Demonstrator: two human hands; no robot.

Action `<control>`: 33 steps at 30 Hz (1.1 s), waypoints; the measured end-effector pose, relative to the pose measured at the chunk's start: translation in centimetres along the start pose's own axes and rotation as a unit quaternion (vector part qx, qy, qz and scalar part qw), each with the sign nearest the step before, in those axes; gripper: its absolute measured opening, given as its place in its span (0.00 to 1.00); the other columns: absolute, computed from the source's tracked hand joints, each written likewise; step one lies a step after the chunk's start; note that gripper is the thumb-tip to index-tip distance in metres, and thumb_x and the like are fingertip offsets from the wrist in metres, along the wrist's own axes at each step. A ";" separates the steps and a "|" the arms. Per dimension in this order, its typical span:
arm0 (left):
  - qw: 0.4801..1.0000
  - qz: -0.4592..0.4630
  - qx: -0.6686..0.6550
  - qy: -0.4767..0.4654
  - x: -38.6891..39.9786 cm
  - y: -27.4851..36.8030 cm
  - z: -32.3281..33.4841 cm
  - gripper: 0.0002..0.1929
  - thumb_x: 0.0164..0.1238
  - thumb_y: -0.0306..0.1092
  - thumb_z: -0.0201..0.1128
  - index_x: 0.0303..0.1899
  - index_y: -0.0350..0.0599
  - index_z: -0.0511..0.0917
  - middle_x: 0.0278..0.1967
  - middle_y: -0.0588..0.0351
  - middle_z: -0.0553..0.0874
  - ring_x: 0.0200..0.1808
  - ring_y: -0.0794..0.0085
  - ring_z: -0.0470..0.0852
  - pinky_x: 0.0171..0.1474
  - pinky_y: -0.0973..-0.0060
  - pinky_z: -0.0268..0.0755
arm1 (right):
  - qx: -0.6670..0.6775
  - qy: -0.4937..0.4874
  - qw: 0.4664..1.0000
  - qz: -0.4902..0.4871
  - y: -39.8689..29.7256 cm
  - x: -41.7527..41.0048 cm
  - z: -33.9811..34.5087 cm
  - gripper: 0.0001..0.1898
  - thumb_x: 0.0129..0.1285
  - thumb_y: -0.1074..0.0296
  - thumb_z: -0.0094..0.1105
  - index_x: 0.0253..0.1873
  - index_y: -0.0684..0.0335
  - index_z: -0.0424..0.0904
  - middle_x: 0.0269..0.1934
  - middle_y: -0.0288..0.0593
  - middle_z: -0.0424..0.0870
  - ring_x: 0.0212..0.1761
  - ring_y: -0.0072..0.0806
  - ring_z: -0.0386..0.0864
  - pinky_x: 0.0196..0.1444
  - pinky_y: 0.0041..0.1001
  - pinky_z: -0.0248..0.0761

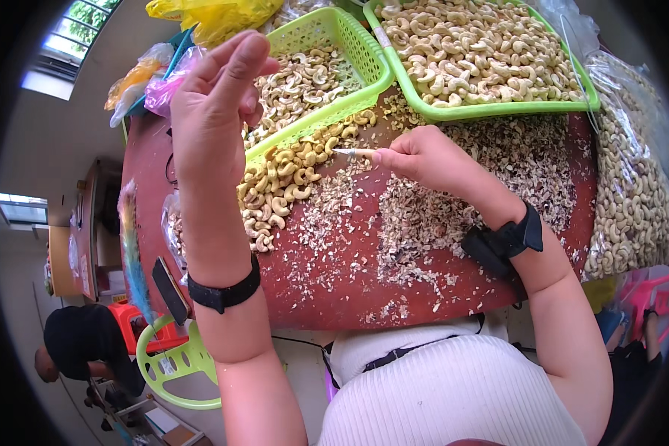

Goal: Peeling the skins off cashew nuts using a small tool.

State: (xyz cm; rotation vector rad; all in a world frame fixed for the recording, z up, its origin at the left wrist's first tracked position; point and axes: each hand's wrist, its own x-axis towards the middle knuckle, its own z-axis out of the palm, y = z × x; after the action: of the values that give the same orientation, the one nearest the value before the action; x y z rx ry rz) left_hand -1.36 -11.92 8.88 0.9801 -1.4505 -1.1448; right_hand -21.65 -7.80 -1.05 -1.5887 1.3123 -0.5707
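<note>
My left hand (226, 89) is raised over the left green plastic basket (323, 114), its fingers curled together; whether anything is between them cannot be seen. My right hand (418, 153) grips a small knife (362, 152) with a pale handle, its blade pointing left at a pile of yellowish cashew nuts (279, 181). Cashew pieces (301, 83) lie in the left basket. The right green basket (463, 113) is heaped with whole cashews (474, 50). Skin flakes and crumbs (423, 217) are spread over the red table (323, 301) below my right hand.
A large clear bag of cashews (627, 200) stands at the right. A phone (170, 290) and a feathery rainbow-coloured stick (134, 256) lie at the table's left edge. Yellow (214, 19) and pink (170, 83) plastic bags sit behind. Another person (86, 345) bends down at the far left, beyond a green chair (181, 362).
</note>
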 end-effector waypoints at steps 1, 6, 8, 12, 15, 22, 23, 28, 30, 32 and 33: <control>0.999 -0.005 0.038 0.024 0.1 -1.1 -0.4 0.16 0.60 0.36 0.61 0.46 0.36 0.74 0.32 0.56 0.82 0.22 0.88 0.69 0.22 0.91 0.60 | -0.004 -0.006 1.000 0.002 -0.1 0.0 -0.3 0.23 0.60 0.51 0.54 0.21 0.66 0.73 0.12 0.28 0.62 0.14 0.14 0.54 0.16 0.21 0.49; 0.966 -0.144 0.217 -0.002 -4.4 -6.6 -3.2 0.13 0.58 0.32 0.61 0.42 0.34 0.76 0.31 0.57 0.82 0.32 0.77 0.79 0.37 0.81 0.71 | -0.007 -0.023 1.000 0.016 -0.2 0.3 -0.9 0.22 0.60 0.52 0.54 0.20 0.66 0.73 0.12 0.27 0.63 0.14 0.13 0.55 0.16 0.20 0.50; 0.915 -0.012 0.404 -0.016 -6.2 -7.8 -4.0 0.13 0.54 0.28 0.61 0.41 0.34 0.76 0.34 0.52 0.81 0.36 0.66 0.78 0.42 0.73 0.70 | -0.003 -0.015 1.000 0.004 0.1 0.3 -0.7 0.22 0.60 0.52 0.54 0.21 0.66 0.73 0.12 0.27 0.63 0.14 0.13 0.55 0.16 0.20 0.50; 0.861 0.070 0.496 -0.090 -8.3 -8.5 -3.7 0.20 0.48 0.23 0.60 0.47 0.40 0.74 0.44 0.47 0.75 0.47 0.55 0.73 0.51 0.66 0.65 | -0.011 -0.003 1.000 0.006 -0.1 0.0 -0.8 0.23 0.61 0.52 0.53 0.19 0.64 0.71 0.12 0.26 0.63 0.14 0.13 0.56 0.16 0.19 0.50; 0.908 0.005 0.394 -0.142 -9.3 -8.4 -4.1 0.18 0.48 0.23 0.60 0.46 0.40 0.75 0.45 0.47 0.76 0.47 0.58 0.74 0.50 0.69 0.66 | -0.007 -0.045 0.999 0.021 -0.3 -0.3 -0.7 0.23 0.61 0.52 0.53 0.17 0.62 0.69 0.12 0.26 0.61 0.14 0.12 0.56 0.16 0.19 0.49; 0.881 0.052 0.469 0.024 -8.8 -8.2 -6.6 0.10 0.52 0.23 0.58 0.38 0.37 0.79 0.40 0.48 0.79 0.41 0.58 0.77 0.43 0.71 0.70 | 0.005 -0.013 1.000 -0.002 -0.1 -0.1 -0.5 0.23 0.62 0.53 0.52 0.16 0.60 0.67 0.11 0.25 0.61 0.12 0.12 0.54 0.14 0.18 0.47; 0.885 0.036 0.464 0.003 -8.9 -8.2 -6.3 0.09 0.52 0.24 0.58 0.37 0.37 0.79 0.39 0.48 0.79 0.39 0.59 0.78 0.42 0.71 0.70 | 0.009 -0.013 1.000 -0.001 -0.2 -0.1 -0.5 0.23 0.62 0.54 0.52 0.16 0.60 0.66 0.11 0.25 0.61 0.12 0.12 0.54 0.14 0.17 0.47; 0.889 0.019 0.455 -0.035 -7.4 -7.6 -4.2 0.08 0.54 0.26 0.56 0.36 0.38 0.79 0.31 0.48 0.81 0.27 0.60 0.80 0.35 0.69 0.72 | 0.009 -0.016 1.000 0.010 0.2 0.1 -0.6 0.23 0.61 0.52 0.52 0.17 0.62 0.68 0.11 0.26 0.61 0.13 0.13 0.54 0.16 0.20 0.47; 0.862 0.098 0.495 -0.046 -6.1 -8.5 -2.5 0.08 0.55 0.26 0.54 0.35 0.38 0.78 0.30 0.47 0.80 0.29 0.58 0.80 0.35 0.67 0.73 | 0.008 -0.015 1.000 0.026 0.2 0.3 -0.4 0.23 0.61 0.52 0.53 0.16 0.62 0.68 0.11 0.27 0.61 0.13 0.14 0.54 0.16 0.21 0.47; 0.827 0.120 0.546 -0.063 -4.9 -9.4 -1.8 0.08 0.55 0.26 0.53 0.35 0.38 0.78 0.30 0.46 0.80 0.30 0.56 0.80 0.36 0.66 0.73 | 0.010 -0.014 1.000 0.010 0.5 0.4 -0.3 0.24 0.61 0.51 0.53 0.16 0.62 0.68 0.11 0.27 0.61 0.13 0.14 0.54 0.16 0.21 0.47; 0.808 0.103 0.576 -0.074 -4.2 -9.9 -1.5 0.08 0.55 0.26 0.52 0.35 0.39 0.78 0.30 0.46 0.79 0.31 0.55 0.80 0.36 0.65 0.73 | 0.010 -0.011 1.000 0.003 0.6 0.4 -0.5 0.24 0.60 0.51 0.53 0.16 0.62 0.68 0.11 0.27 0.61 0.13 0.14 0.53 0.16 0.21 0.47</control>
State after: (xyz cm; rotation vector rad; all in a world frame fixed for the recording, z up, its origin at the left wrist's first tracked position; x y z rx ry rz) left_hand 0.95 -10.33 -1.64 1.4707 -2.3681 -0.0429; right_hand -22.22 -8.38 -1.43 -1.5703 1.2905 -0.5602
